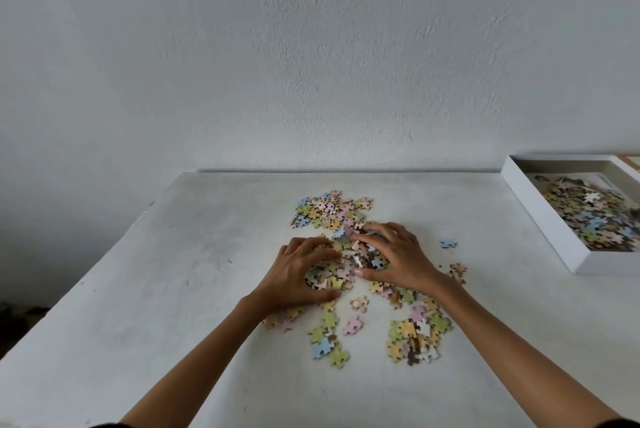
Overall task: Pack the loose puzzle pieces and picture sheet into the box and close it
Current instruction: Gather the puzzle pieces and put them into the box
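Pastel loose puzzle pieces (330, 211) lie scattered over the middle of the white table (156, 271). My left hand (298, 275) and my right hand (398, 254) face each other with curled fingers and cup a heap of pieces (349, 261) between them. More pieces lie nearer to me, in a small group (329, 341) and a denser cluster (417, 337). The white box (540, 216) stands open at the right edge of the table, and many pieces (592, 216) lie inside it. No lid or picture sheet is plainly visible.
A single blue piece (449, 243) lies apart, between my right hand and the box. A white wall (311, 64) rises right behind the table's far edge. The table's left edge drops off into a dark floor area.
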Motion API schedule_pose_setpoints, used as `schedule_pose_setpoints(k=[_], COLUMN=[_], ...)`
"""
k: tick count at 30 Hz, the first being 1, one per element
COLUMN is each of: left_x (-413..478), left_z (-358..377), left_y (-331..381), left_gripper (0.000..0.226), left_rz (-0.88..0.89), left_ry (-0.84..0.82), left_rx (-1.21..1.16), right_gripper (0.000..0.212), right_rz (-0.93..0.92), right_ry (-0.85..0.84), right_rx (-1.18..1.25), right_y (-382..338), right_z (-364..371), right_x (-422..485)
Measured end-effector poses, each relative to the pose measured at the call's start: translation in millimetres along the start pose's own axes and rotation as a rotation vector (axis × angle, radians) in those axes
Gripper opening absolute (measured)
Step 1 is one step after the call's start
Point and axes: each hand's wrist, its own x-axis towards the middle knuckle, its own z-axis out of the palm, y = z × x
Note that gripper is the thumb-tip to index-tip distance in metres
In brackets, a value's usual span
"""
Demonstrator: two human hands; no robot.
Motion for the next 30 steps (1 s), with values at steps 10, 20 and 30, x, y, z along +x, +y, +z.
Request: schedule_pose_setpoints(k=[10, 20, 30], left_x=[9, 48, 135], left_z=[2, -13, -21], left_y=[3, 30, 119], left_gripper=[0.034, 0.04, 0.032], left_rz=[0.099, 0.158, 0.292], left_ry=[0.221, 0.354, 0.374], left_rx=[-0.199, -0.275, -0.361], right_gripper=[0.042, 0.029, 0.022], right_rz=[-0.073, -0.069, -0.005], right_ry=[0.231, 0.385, 0.557], right_rx=[0.203, 0.59, 0.564], right_y=[-6, 15, 93], right_z=[-4, -48, -133], right_x=[2, 6, -33])
